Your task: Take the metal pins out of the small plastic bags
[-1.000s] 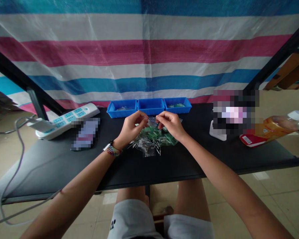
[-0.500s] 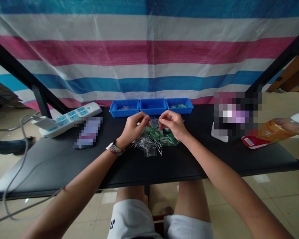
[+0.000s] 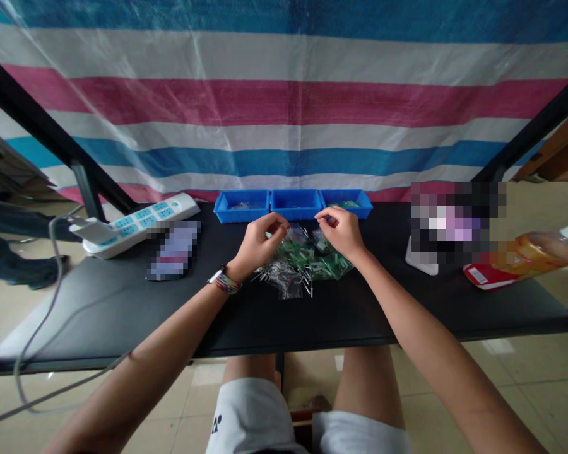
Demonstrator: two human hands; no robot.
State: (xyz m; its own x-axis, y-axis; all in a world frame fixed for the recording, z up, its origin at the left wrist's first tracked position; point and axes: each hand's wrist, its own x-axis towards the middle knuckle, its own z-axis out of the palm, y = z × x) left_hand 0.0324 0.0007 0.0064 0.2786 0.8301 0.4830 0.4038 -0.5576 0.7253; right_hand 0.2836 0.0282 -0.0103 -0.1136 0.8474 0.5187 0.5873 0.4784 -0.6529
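Note:
My left hand [image 3: 259, 242] hovers over a heap of small green parts and metal-legged components [image 3: 303, 265] on the black table [image 3: 123, 302]. Its fingers are pinched together on something too small to make out. My right hand [image 3: 341, 231] is lifted near the rightmost blue bin [image 3: 348, 203], fingertips pinched on a tiny piece that I cannot name. A clear plastic bag [image 3: 288, 285] lies at the heap's near edge. A beaded band and a watch sit on my left wrist [image 3: 223, 282].
Three blue bins [image 3: 294, 204] stand in a row at the table's back. A white power strip [image 3: 139, 222] with a plug and grey cable lies at the left. A white stand [image 3: 420, 260] and an orange bottle [image 3: 532, 249] are at the right. A striped tarp hangs behind.
My hands, pinched close together over the heap before, have drawn apart; the right hand has moved right and back towards the rightmost bin. The view has shifted slightly.

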